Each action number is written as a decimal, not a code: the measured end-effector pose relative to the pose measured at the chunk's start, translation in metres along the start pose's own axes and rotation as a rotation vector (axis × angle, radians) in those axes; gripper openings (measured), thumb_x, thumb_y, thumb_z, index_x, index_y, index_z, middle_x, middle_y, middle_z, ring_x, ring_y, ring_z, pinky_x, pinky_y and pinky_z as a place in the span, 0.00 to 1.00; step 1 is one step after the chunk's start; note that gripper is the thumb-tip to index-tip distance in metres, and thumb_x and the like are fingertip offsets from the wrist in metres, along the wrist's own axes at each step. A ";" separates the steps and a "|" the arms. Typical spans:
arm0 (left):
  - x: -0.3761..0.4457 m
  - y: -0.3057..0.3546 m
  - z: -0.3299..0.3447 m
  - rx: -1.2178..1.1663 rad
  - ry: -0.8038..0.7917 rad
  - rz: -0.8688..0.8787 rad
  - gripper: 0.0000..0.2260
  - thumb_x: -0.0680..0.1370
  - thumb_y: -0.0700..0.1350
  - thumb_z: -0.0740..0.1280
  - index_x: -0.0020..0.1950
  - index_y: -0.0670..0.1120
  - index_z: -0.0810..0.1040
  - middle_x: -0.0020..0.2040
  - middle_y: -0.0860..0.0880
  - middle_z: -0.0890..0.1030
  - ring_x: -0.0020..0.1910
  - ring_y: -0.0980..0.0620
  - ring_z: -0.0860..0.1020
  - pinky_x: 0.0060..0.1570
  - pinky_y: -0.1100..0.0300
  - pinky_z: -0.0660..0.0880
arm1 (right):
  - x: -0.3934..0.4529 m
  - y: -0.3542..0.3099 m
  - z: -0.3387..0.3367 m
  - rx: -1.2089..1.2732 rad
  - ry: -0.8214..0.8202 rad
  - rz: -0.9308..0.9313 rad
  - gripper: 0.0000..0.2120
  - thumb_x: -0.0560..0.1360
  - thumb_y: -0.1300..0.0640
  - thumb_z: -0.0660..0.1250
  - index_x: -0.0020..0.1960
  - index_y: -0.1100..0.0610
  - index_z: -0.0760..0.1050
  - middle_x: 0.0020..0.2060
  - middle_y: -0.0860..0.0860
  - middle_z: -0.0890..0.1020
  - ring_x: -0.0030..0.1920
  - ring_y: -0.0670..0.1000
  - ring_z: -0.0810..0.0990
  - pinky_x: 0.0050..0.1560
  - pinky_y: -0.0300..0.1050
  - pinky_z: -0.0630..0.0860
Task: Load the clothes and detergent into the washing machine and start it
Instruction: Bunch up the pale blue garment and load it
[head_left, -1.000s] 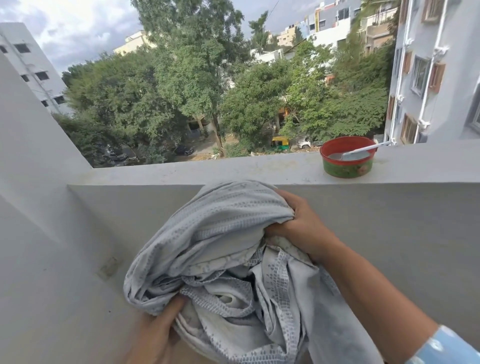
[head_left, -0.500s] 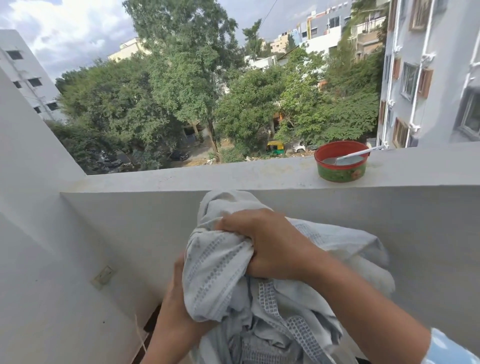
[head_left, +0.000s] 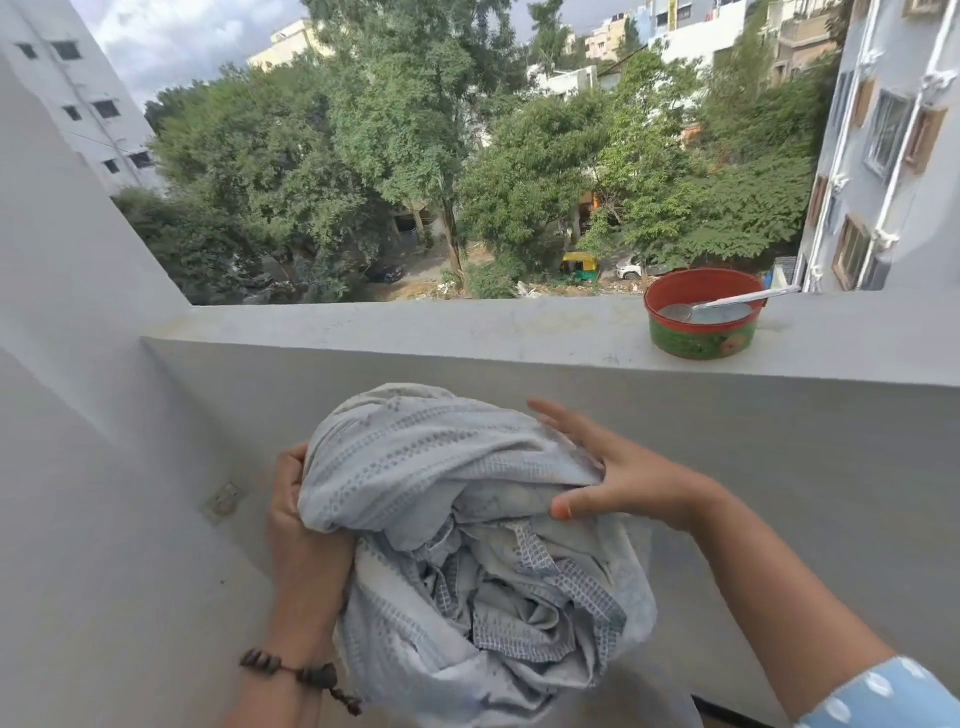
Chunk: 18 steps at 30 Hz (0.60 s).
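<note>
- The cloth, a pale grey patterned bundle, was held in the air in front of the parapet, between both hands and below the ledge top.
- The left hand gripped the bundle's left edge, fingers curled into the fabric; a bead bracelet sat on that wrist.
- The right hand lay on the bundle's right side with fingers spread and nearly straight, thumb tucked under a fold. It pressed rather than gripped.
- No washing machine was in view, so the bundle was judged not yet loaded.
- Risk: with only one hand truly gripping, loose folds hanging at the bottom could slide out and drop to the floor. Cause: the right hand's open posture and the slack, unevenly gathered fabric.
- Risk: a trailing end could snag on the way to the drum. Where the lower edge hung could not be seen.
- Risk: the bowl, holding a spoon and standing on the ledge well to the right of the bundle, could be knocked over the edge if the cloth were swung upward or sideways.
- Whether the bowl held detergent could not be told.
</note>
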<state>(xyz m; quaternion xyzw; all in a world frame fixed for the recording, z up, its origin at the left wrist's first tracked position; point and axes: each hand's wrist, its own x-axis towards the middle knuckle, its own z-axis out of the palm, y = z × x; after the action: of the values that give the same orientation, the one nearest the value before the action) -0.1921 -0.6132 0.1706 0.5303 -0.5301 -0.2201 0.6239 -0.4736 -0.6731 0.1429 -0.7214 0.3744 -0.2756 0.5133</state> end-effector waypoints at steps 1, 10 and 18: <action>0.003 0.002 -0.002 -0.023 0.032 -0.007 0.14 0.67 0.38 0.71 0.47 0.54 0.77 0.43 0.55 0.82 0.41 0.60 0.78 0.41 0.64 0.77 | 0.001 0.013 -0.003 0.037 -0.018 0.013 0.50 0.59 0.38 0.78 0.73 0.28 0.53 0.73 0.32 0.60 0.72 0.38 0.63 0.69 0.36 0.65; 0.024 0.028 -0.021 -0.216 0.262 -0.088 0.18 0.75 0.48 0.70 0.64 0.45 0.76 0.58 0.48 0.82 0.56 0.50 0.80 0.55 0.54 0.77 | 0.028 0.066 -0.005 0.168 -0.136 0.047 0.62 0.57 0.46 0.82 0.77 0.36 0.44 0.71 0.31 0.62 0.68 0.30 0.65 0.64 0.31 0.68; -0.004 0.046 -0.026 -0.256 0.346 -0.099 0.27 0.72 0.51 0.73 0.67 0.41 0.73 0.66 0.40 0.77 0.65 0.41 0.76 0.65 0.42 0.73 | 0.055 0.060 0.074 0.996 0.043 0.068 0.42 0.53 0.51 0.83 0.63 0.61 0.75 0.51 0.55 0.86 0.49 0.54 0.85 0.43 0.45 0.81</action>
<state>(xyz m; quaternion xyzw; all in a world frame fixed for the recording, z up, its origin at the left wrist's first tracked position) -0.1829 -0.5832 0.2133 0.5022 -0.3559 -0.2217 0.7563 -0.4001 -0.6906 0.0629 -0.3701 0.2314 -0.4188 0.7963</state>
